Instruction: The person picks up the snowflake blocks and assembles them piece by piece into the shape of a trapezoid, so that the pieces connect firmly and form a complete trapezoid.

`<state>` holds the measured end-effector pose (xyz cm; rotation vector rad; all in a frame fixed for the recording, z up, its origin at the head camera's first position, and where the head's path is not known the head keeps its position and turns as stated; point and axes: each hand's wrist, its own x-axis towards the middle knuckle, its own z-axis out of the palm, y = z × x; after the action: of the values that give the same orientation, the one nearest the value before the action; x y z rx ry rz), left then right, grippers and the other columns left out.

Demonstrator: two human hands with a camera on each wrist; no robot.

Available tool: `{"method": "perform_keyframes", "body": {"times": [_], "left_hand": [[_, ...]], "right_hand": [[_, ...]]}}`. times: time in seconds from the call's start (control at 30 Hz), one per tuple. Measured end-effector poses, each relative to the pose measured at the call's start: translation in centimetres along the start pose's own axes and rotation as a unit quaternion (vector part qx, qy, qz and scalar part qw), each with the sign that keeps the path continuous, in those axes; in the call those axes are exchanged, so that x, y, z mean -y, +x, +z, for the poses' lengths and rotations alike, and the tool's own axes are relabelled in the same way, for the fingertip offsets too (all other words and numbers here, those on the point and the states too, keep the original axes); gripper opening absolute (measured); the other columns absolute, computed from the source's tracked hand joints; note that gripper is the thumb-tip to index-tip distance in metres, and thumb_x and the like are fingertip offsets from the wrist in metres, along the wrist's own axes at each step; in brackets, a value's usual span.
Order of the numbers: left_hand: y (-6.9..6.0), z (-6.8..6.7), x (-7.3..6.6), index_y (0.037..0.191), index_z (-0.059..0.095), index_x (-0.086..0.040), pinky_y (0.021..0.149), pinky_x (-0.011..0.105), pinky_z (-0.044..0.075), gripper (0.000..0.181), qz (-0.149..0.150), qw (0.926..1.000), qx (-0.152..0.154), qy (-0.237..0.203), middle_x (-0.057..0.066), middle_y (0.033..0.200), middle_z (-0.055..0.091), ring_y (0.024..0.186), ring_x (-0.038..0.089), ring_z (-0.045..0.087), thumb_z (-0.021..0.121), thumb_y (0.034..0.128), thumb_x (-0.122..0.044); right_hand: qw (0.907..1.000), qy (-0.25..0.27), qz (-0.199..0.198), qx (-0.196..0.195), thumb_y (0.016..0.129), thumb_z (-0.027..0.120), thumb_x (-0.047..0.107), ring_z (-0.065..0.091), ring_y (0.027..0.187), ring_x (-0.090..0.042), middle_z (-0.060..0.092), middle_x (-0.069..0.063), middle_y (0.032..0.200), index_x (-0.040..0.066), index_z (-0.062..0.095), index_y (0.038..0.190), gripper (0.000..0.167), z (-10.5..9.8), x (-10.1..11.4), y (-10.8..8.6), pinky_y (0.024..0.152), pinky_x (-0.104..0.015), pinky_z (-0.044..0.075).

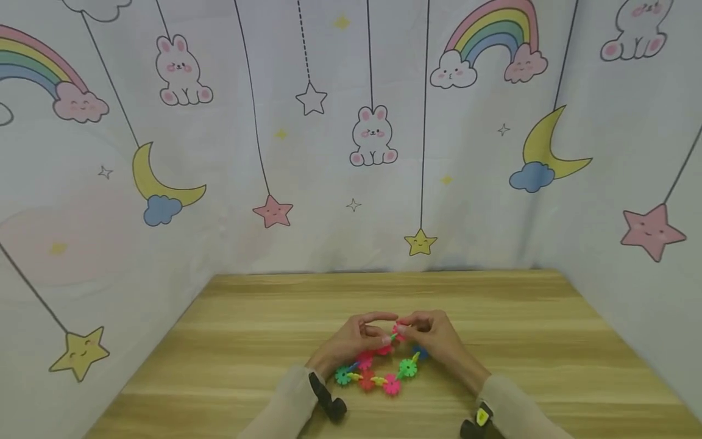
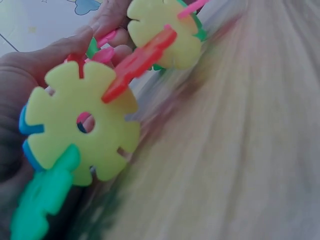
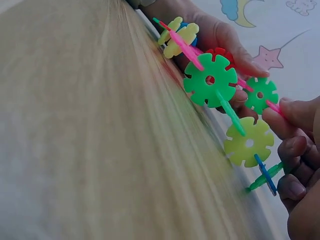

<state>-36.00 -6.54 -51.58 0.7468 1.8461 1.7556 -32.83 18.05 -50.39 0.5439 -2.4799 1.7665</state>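
A chain of notched plastic snowflake discs in several colours hangs in a curve between the two hands, low over the table. My left hand grips one end of it, thumb near a green disc. My right hand pinches a pink disc that sits against this green one. In the left wrist view a yellow disc shows large beside the left hand, with a red disc slotted into it edge-on. Further right a blue disc dangles by the right fingers. Some discs are hidden behind the left hand.
The wood-grain table lies under both hands. Behind and on the sides hangs a white cloth printed with stars, moons, rabbits and rainbows. Each wrist carries a black camera mount over a light sleeve.
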Motion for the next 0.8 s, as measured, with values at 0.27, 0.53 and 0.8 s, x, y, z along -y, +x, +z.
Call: {"method": "perform_keyframes", "body": {"times": [0.27, 0.53, 0.8], "left_hand": [[0.0, -0.2, 0.1, 0.150, 0.062, -0.018, 0.097, 0.026, 0.059, 0.045, -0.015, 0.9998, 0.000, 0.015, -0.005, 0.106, 0.082, 0.104, 0.006, 0.075, 0.069, 0.1060, -0.019], [-0.1, -0.1, -0.2, 0.146, 0.066, -0.020, 0.098, 0.026, 0.059, 0.042, -0.024, 0.9996, -0.004, 0.017, 0.006, 0.117, 0.083, 0.110, 0.011, 0.077, 0.073, 0.1043, -0.025], [-0.1, -0.1, 0.1, 0.147, 0.065, -0.018, 0.098, 0.025, 0.060, 0.043, -0.022, 0.9997, -0.001, 0.008, 0.011, 0.121, 0.082, 0.113, 0.013, 0.078, 0.071, 0.1050, -0.023]], "right_hand": [[0.9986, -0.040, -0.027, -0.020, 0.105, 0.071, 0.034, 0.075, 0.092, -0.011, 0.084, -0.002, 0.108, 0.014, 0.079, 0.126, 0.031, -0.5, 0.0, -0.7, 0.082, -0.023, 0.058], [0.9967, -0.063, -0.008, -0.051, 0.108, 0.067, 0.031, 0.077, 0.099, -0.011, 0.083, -0.009, 0.110, 0.009, 0.073, 0.134, 0.035, -3.4, -1.0, -2.7, 0.088, -0.021, 0.058], [0.9936, -0.097, -0.016, -0.056, 0.109, 0.065, 0.023, 0.072, 0.100, 0.000, 0.079, -0.016, 0.122, 0.007, 0.073, 0.134, 0.031, -7.5, -2.3, -6.9, 0.082, -0.022, 0.059]]}}
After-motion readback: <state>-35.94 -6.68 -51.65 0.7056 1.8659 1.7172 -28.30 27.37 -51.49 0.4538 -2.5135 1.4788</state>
